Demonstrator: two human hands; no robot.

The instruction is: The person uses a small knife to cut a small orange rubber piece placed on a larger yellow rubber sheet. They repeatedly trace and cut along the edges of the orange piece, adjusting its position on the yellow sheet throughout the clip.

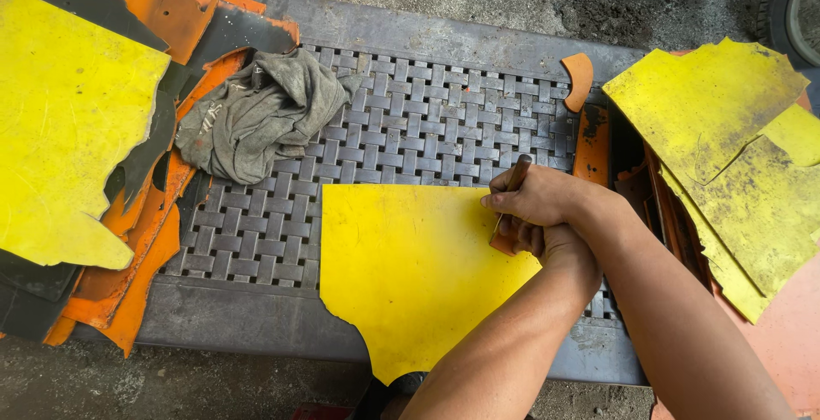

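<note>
A large yellow sheet (410,266) with a ragged lower edge lies flat on a bench (256,317) that has a woven dark strap top. At the sheet's right edge, my right hand (538,196) grips a thin dark-handled tool (516,174), its tip pointing down onto the sheet. Just below it, my left hand (559,247) presses a small orange piece (502,242) against the yellow sheet. Both hands touch each other; the tool's tip is hidden behind the fingers.
A crumpled grey rag (256,112) lies on the bench's back left. Stacks of yellow, orange and black sheets (77,129) overhang the left end, and more yellow sheets (726,146) sit at the right. A small curved orange offcut (580,78) rests near the back edge. A wheel (799,1) is at top right.
</note>
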